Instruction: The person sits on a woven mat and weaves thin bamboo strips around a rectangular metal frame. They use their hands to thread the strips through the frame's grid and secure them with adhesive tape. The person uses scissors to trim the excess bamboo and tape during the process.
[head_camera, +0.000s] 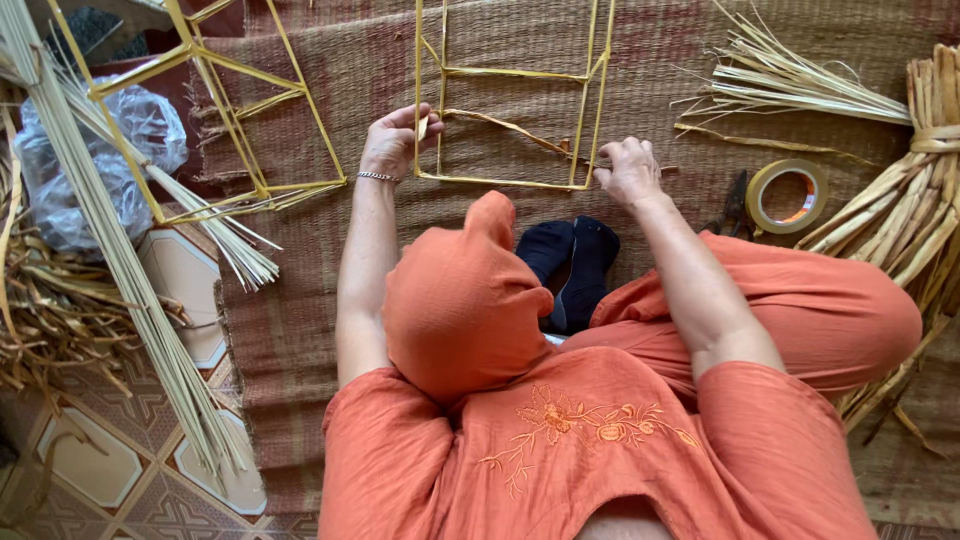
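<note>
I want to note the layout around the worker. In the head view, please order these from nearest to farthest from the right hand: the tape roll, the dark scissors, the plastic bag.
1. Dark scissors, just right of the right hand, on the mat.
2. Tape roll, directly beyond the scissors, further right.
3. Plastic bag, far across at the left edge, past the left hand.

A woven mat covers the floor, with patterned tiles showing at its left edge. On the mat lie a yellow stick frame, a second frame at the upper left, a tape roll, dark scissors just beside it, and loose straw. A long bundle of sticks and a plastic bag lie on the left.
</note>
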